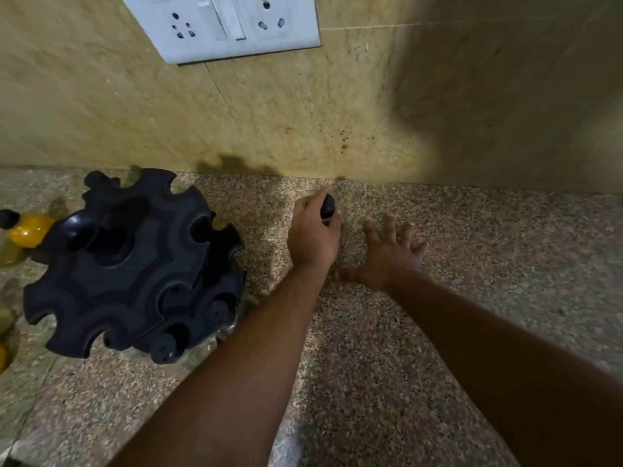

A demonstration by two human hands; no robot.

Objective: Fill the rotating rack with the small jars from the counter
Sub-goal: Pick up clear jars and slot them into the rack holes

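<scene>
Hidden and cut-off parts

The left hand (313, 234) is covering most of a small jar (327, 206), leaving only its dark cap showing. The rack (128, 261) is hiding its own lower slots. Blurred yellow objects (28, 229) are running off the left edge.

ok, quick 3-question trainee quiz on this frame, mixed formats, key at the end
1. True or false: the right hand is spread open and holds nothing.
2. What grips the small jar? A) left hand B) right hand C) nothing, it stands free
3. Fill in: the rack stands on the counter to the ___ of both hands.
Key: 1 true; 2 A; 3 left.
</scene>
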